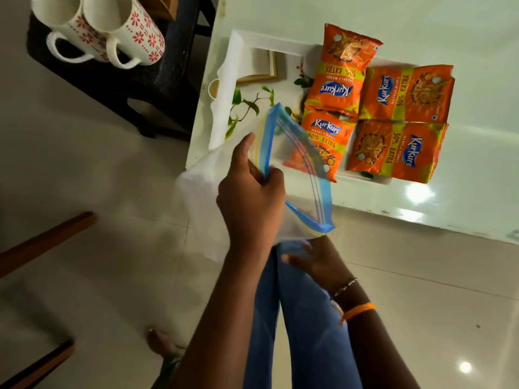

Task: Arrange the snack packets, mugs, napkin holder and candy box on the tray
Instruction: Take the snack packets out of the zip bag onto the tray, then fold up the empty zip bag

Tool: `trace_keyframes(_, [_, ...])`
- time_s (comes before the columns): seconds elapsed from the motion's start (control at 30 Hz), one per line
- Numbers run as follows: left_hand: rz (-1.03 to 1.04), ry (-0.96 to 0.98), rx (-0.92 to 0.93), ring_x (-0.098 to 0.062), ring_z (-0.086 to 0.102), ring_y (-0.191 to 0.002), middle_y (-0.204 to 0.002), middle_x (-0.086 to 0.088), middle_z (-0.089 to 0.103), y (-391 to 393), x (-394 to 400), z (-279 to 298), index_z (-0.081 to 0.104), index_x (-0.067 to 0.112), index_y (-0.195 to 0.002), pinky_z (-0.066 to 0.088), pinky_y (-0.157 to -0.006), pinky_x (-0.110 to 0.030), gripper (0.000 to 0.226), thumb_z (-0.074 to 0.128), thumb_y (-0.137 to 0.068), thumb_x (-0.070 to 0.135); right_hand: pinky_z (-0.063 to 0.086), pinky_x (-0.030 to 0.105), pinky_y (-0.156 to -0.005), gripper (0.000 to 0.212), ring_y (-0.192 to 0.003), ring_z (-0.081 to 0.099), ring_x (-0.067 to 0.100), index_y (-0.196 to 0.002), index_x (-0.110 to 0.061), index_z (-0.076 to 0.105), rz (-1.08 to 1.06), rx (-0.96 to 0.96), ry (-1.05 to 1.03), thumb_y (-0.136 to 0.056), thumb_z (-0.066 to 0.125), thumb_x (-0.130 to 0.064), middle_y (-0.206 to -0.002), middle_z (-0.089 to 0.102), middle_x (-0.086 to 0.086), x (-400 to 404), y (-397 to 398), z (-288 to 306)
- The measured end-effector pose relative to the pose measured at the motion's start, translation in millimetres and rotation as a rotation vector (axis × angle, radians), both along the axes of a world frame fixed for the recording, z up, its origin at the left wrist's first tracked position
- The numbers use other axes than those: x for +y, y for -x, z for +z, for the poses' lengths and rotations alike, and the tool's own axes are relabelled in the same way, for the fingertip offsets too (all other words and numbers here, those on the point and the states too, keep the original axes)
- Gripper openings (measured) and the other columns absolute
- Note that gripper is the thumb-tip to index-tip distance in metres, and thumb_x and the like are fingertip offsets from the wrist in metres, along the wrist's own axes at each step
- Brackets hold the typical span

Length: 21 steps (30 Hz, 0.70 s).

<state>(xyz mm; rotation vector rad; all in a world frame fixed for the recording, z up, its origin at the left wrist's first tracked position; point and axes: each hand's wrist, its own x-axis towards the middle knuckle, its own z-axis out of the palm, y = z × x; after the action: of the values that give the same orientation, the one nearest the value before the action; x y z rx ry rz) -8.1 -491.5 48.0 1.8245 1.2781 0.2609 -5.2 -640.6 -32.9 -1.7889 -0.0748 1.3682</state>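
Several orange Kurkure snack packets [396,150] lie flat side by side on the right part of a white floral tray [227,88]. My left hand [250,195] pinches the blue and yellow zip edge of a clear plastic zip bag [302,175], which hangs open over the tray's near corner. My right hand [317,262] is just below the bag's lower corner, fingers spread and blurred, holding nothing. Two white mugs with red flower prints [126,29] stand close together on a dark stool [112,80] at the top left. No napkin holder or candy box is in view.
The tray rests on a glossy white table [421,23] whose near edge runs diagonally. The tray's left half shows bare floral print. A wooden chair arm [45,242] juts in at the left. My legs in blue jeans [303,332] stand on the pale tiled floor.
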Motion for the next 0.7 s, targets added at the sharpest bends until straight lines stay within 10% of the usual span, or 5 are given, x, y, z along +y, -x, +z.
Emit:
trace_keyframes(0.2, [-0.102, 0.177, -0.166, 0.008, 0.055, -0.06, -0.069, 0.012, 0.052, 6, -3, -2, 0.025, 0.022, -0.143, 0.042, -0.058, -0.004, 0.07, 0.062, -0.083, 0.02, 0.048, 0.008, -0.083, 0.027, -0.092, 0.062, 0.009, -0.108, 0.012, 0.059, -0.541, -0.195, -0.068, -0.082, 0.058, 0.007, -0.116, 0.062, 0.024, 41, 9, 8])
trace_keyframes(0.3, [-0.017, 0.213, -0.195, 0.011, 0.054, -0.065, -0.087, 0.013, 0.056, 15, 21, -9, 0.028, 0.023, -0.142, 0.041, -0.059, -0.005, 0.063, 0.059, -0.087, 0.03, 0.05, 0.027, -0.095, 0.025, -0.091, 0.066, 0.014, -0.11, 0.015, 0.056, -0.534, -0.168, -0.15, -0.088, 0.045, 0.008, -0.111, 0.062, 0.03, 32, -14, 19])
trace_keyframes(0.53, [-0.167, 0.608, 0.122, -0.013, 0.041, -0.127, -0.144, 0.002, 0.041, 19, 55, -36, 0.027, 0.024, -0.144, 0.031, -0.095, -0.024, 0.082, 0.061, -0.077, 0.055, 0.058, 0.02, -0.071, 0.026, -0.078, 0.071, 0.005, -0.078, -0.02, 0.073, -0.555, 0.04, -0.414, -0.078, 0.049, -0.01, -0.085, 0.076, -0.01, -36, -66, 60])
trace_keyframes(0.7, [-0.23, 0.907, -0.136, -0.012, 0.067, -0.076, -0.067, 0.006, 0.071, 0, 20, -39, 0.065, 0.015, -0.095, 0.048, -0.089, -0.033, 0.016, 0.058, -0.085, 0.025, 0.056, 0.023, -0.074, 0.029, -0.077, 0.067, 0.006, -0.108, -0.022, 0.06, -0.694, 0.058, -0.327, -0.081, 0.051, -0.027, -0.092, 0.069, -0.004, -76, -80, 59])
